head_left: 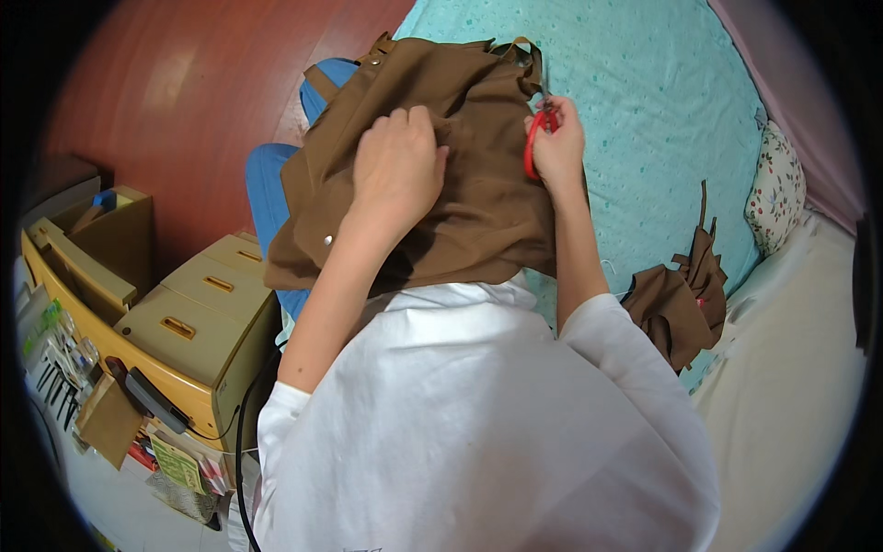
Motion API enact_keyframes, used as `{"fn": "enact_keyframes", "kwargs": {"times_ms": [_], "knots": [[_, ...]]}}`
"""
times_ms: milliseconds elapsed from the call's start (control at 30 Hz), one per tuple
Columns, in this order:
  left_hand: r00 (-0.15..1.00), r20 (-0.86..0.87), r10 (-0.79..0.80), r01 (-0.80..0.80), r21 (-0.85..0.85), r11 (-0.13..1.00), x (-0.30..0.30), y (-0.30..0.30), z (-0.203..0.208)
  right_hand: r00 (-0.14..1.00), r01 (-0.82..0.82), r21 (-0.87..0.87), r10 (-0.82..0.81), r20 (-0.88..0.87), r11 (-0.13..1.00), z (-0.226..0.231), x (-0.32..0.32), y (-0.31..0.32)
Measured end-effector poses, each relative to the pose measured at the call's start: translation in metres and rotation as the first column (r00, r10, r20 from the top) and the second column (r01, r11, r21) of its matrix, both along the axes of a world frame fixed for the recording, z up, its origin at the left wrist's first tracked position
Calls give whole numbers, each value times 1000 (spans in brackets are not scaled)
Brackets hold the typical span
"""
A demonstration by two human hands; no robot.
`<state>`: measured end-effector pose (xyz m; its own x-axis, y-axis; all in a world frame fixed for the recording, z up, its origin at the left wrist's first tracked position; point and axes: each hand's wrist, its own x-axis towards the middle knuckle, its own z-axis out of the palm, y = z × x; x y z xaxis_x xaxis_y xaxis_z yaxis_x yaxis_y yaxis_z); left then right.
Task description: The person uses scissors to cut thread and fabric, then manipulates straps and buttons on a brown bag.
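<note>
A large brown cloth item with metal snaps and narrow straps is spread over my lap. My left hand lies on its middle with bent fingers closed on a fold of the cloth. In my right hand is a pair of scissors with red handles. The blades point away from me, beside a strap and dark buckle-like part at the cloth's far right corner. Whether the blades touch the strap is hard to make out.
A turquoise bed sheet stretches to the right, with more brown cloth scraps on it and a patterned pillow beyond. Left of my legs stand a yellow-beige drawer cabinet and a black cable. Reddish wooden floor lies further off.
</note>
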<state>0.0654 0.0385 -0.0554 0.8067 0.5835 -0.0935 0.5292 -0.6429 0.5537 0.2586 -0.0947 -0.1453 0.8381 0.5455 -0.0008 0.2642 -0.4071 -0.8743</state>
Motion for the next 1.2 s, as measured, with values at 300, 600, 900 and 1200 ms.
{"fn": "enact_keyframes", "kwargs": {"times_ms": [300, 600, 900, 1200], "knots": [[941, 125, 315, -57, -858, 510, -2, -5, 5, 987, 123, 239, -94, -130, 963, 89, 20, -8], [842, 162, 514, -65, -916, 396, -12, -15, 48, 959, -162, 370, 235, -160, 915, 148, -44, 6], [796, 353, 492, 112, -885, 453, -17, -23, 46, 845, -288, 365, 414, -339, 885, 147, -75, 5], [807, 448, 384, 152, -787, 598, -20, -25, 44, 834, -299, 377, 432, -343, 877, 154, -81, 5]]}}
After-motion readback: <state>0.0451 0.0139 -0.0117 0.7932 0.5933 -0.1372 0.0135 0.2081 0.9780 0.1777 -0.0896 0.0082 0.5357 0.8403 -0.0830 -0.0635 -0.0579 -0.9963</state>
